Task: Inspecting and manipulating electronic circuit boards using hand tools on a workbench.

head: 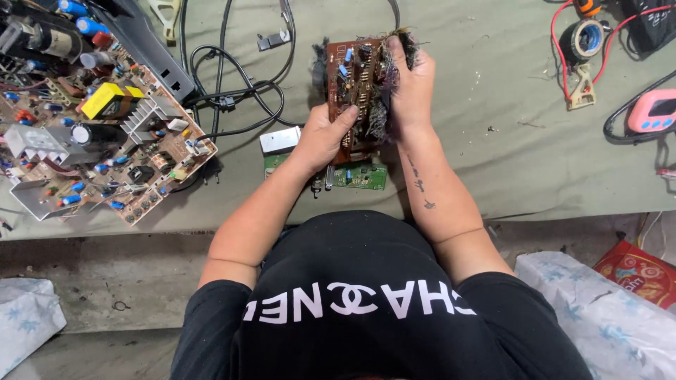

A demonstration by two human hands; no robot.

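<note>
Far left: a large circuit board (pixel 105 134) crowded with capacitors, a yellow transformer and metal heat sinks lies on your bench (pixel 493 162), which is covered in a grey-green cloth.
Left of centre: black cables (pixel 232 91) loop across the cloth, just beside that large board.
Your left hand (pixel 320 137): closed on the lower left edge of the brown circuit board (pixel 355 88), thumb laid over its face, fingers hidden behind it.
Brown circuit board: you hold it upright above the bench at the centre, component side towards you, with blue capacitors near the top and dark fuzzy dust clinging to its right edge.
Under your hands: a small green circuit board (pixel 355 176) lies flat on the cloth, and a small silver metal box (pixel 279 140) sits just to its upper left.
Your right hand (pixel 412 88): wrapped around the upper right edge of the brown board, fingers curled over the top into the dusty fluff.
Far right: a roll of black tape (pixel 582 39), a red wire (pixel 563 56) and a pink device (pixel 653 112) lie well apart from your hands.
</note>
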